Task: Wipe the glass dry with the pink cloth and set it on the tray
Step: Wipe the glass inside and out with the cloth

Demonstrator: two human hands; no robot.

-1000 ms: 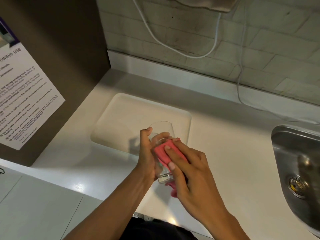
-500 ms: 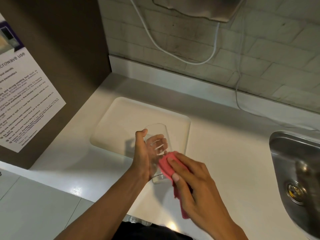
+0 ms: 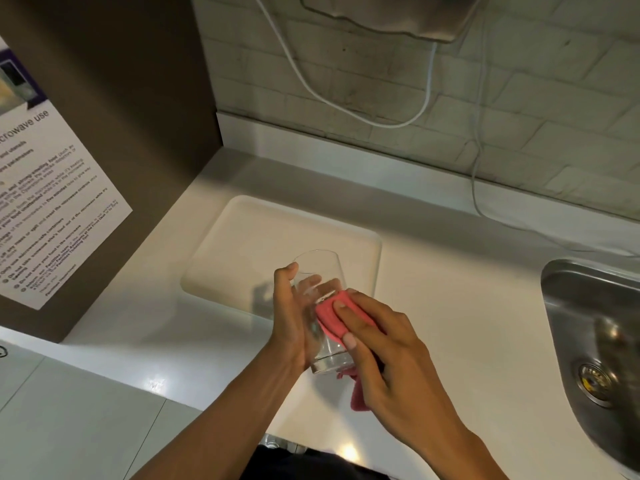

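The left hand (image 3: 292, 320) was wrapped around the glass (image 3: 320, 306), thumb up near the rim and fingers showing through the clear wall, holding it tilted above the counter (image 3: 450, 306). The right hand (image 3: 384, 355) pressed the pink cloth (image 3: 330, 315) flat against the side of the glass, fingers closed on it, a loose tail of cloth hanging below the palm. Just beyond the grip lay the tray (image 3: 242, 244), pale and bare. Well to the right of both hands sat a steel sink (image 3: 595, 327) with its drain. Far to the left of the grip hung a notice (image 3: 45, 209) reading partly "microwave use"; its smaller print was illegible. White cables (image 3: 346, 105) looped on the brick wall behind.
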